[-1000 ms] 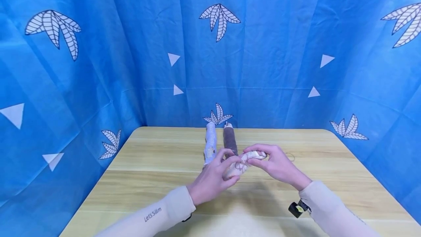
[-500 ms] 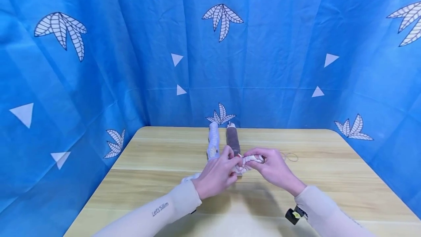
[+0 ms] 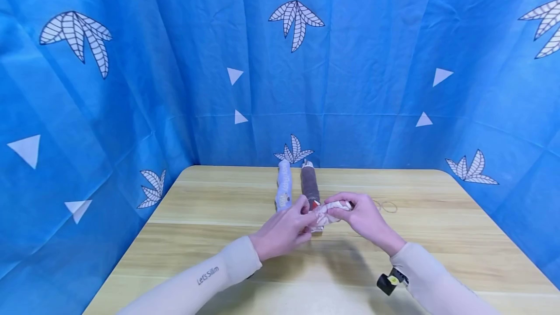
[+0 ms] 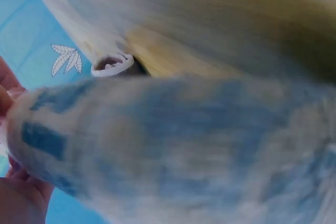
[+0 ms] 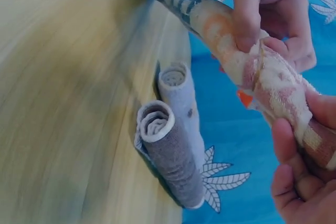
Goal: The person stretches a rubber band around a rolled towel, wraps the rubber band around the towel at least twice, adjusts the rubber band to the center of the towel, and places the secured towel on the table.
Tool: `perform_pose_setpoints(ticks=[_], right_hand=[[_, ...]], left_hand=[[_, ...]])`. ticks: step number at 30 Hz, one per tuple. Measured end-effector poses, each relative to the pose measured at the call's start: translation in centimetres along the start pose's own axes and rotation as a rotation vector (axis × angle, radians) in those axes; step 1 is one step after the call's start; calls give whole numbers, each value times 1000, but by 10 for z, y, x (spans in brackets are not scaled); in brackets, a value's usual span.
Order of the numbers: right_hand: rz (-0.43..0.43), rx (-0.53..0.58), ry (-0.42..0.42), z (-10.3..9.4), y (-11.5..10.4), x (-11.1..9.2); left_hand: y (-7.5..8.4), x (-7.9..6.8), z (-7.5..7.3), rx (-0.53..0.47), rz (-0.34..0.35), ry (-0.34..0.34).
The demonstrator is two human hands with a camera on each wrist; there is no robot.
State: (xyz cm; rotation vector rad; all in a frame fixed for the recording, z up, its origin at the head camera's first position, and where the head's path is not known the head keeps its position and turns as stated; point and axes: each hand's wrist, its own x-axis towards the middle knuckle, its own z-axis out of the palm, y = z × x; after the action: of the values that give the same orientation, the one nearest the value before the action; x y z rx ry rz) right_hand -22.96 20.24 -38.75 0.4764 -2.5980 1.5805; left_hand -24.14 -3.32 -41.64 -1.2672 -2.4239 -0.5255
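Observation:
Both hands hold a rolled towel (image 3: 325, 214) in the air over the middle of the table. In the right wrist view the towel roll (image 5: 210, 24) has blue marks toward one end and pinkish-brown ones toward the other. A thin rubber band (image 5: 261, 61) lies round its narrowed middle, where the thumb and fingers of my left hand (image 3: 284, 230) pinch. My right hand (image 3: 365, 218) grips the roll's other end between thumb and fingers. The patterned roll (image 4: 173, 145) fills much of the left wrist view, blurred. In the head view my left hand hides part of it.
Beyond the hands, a lavender rolled towel (image 3: 284, 186) and a dark grey rolled towel (image 3: 309, 183) lie side by side on the wooden table (image 3: 197, 198). Loose rubber bands (image 3: 388, 207) lie right of the right hand. A blue patterned curtain (image 3: 367, 62) surrounds the table's back and sides.
My left fingers have drawn in from a wider spread to a tight pinch at the towel's middle. The towel's left part has swung out of sight behind the left hand. My right hand keeps its grip.

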Motion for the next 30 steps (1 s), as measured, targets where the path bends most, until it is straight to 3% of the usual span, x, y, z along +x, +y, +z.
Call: perform_pose_setpoints(ticks=[5,9,14,18,22,24,30], right_hand=[[10,2,-42,-4,-2,2],[-97,-114,-45,-8,1,0],[-318,-229,-56,-12,9,-3],[-408,-267,-85,-12,11,-4],[-449,-263,-70,-11,10,-4],[-447,-247,-52,-10,9,-3],[-385,-199,31,-7,7,-3]], left_hand=[[-5,-2,-5,-320,-167,-57],[-9,-3,-7,-498,-282,-76],[-14,0,-11,-655,-327,-124],[-17,2,-12,-711,-331,-160],[-14,2,-10,-721,-326,-135],[-10,1,-8,-670,-306,-94],[3,-1,0,-239,-159,74]])
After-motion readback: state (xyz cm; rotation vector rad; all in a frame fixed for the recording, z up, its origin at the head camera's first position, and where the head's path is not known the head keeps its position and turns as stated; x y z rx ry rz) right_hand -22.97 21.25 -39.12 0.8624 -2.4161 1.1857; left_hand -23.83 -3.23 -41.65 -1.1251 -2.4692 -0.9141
